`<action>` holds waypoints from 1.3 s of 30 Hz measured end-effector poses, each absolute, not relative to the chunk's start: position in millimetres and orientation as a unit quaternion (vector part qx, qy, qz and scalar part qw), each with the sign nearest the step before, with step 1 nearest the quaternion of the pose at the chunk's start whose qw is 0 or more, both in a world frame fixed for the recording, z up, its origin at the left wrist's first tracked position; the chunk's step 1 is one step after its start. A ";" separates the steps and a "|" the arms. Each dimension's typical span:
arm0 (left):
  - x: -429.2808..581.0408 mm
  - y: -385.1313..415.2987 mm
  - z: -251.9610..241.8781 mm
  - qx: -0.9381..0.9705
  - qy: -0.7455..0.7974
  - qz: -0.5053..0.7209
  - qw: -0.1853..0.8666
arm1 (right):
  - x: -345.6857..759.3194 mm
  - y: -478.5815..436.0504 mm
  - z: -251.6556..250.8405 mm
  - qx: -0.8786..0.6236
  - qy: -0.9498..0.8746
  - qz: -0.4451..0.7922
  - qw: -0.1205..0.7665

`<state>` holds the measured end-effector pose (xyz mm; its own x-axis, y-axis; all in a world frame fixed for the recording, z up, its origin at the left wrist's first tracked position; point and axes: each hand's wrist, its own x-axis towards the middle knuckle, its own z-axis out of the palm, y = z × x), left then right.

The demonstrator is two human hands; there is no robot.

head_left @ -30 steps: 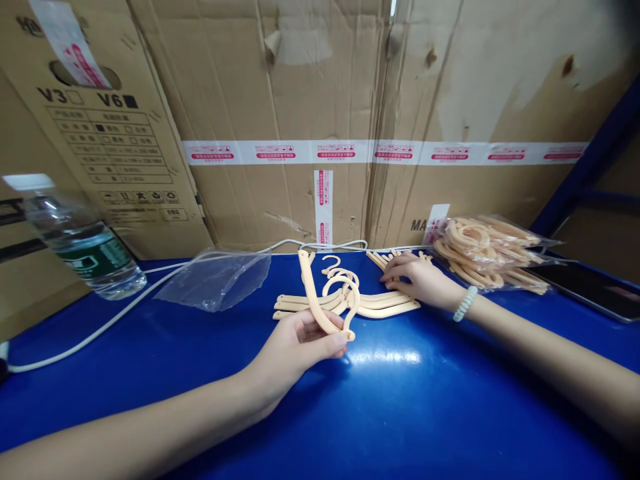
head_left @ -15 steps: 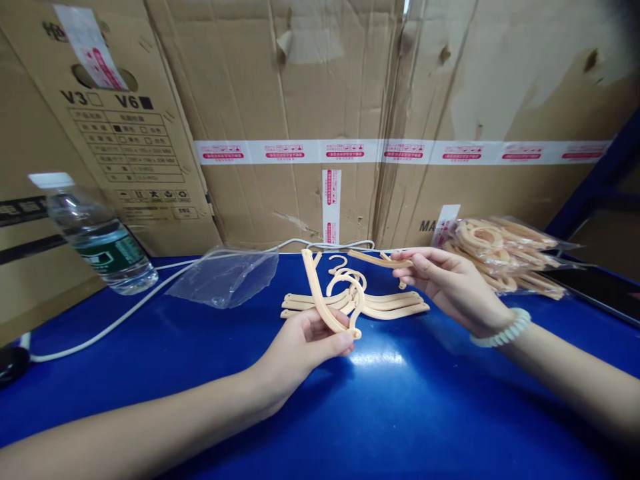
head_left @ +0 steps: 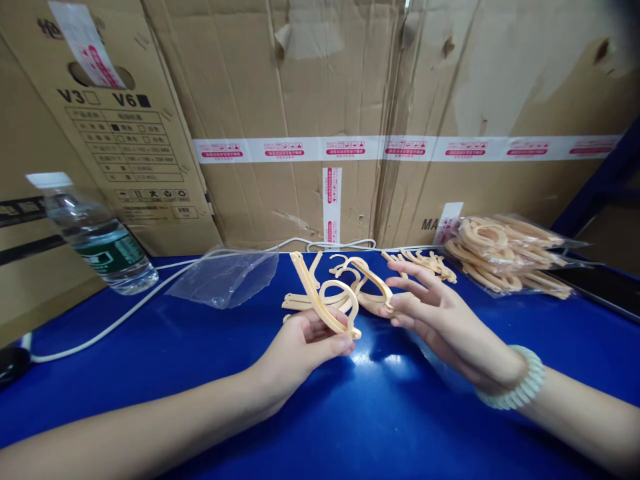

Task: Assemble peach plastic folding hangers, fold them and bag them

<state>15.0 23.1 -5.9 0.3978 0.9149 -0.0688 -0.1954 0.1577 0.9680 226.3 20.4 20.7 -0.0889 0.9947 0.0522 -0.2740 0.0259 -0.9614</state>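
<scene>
- The left hand (head_left: 316,337) holds a partly assembled beige hanger above the table (head_left: 390,420), thumb and fingers closed round its lower joint; one slim arm (head_left: 311,287) slants up and away to the left, and the round hook (head_left: 356,308) curls up beside it.
- The right hand (head_left: 445,320) pinches one end of a separate curved hanger arm (head_left: 375,279) at its fingertips, the other fingers loosely spread; the piece's hollow, channelled side shows, and its far end points back toward the boxes.
- The two held pieces are near each other but apart, just above the middle of the table.
- Behind and below them, a group of beige hangers (head_left: 299,303) lies on the blue table, partly hidden by the hands and the held parts.
- A short loose piece (head_left: 314,268) lies behind the raised arm.
- Beyond the right hand, small loose hanger parts (head_left: 427,262) are heaped near the back edge.
- To their right, clear bags of hanger parts (head_left: 493,243) are stacked, with a dark phone (head_left: 600,291) beside them.
- A pale band (head_left: 520,381) circles the right wrist.
- On the left, a clear plastic bag (head_left: 225,277) lies flat near a water bottle (head_left: 110,248) with a green label and white cap.
- A white cable (head_left: 95,343) curves past the bottle and along the back.
- Large cardboard boxes (head_left: 280,200) with white-and-red tape stand behind everything.
</scene>
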 end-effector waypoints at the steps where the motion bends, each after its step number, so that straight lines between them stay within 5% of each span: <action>1: 15.4 22.9 -5.3 0.498 0.360 0.414 0.672 | 226.4 19.5 20.8 -0.400 -0.451 0.582 0.545; 18: 14.8 25.4 -7.1 0.509 0.358 0.415 0.664 | 222.7 3.2 29.9 -0.373 -0.400 0.701 0.458; 39: 16.7 19.8 2.4 0.593 0.338 0.375 0.627 | 218.3 10.5 5.3 -0.380 -0.589 0.555 0.448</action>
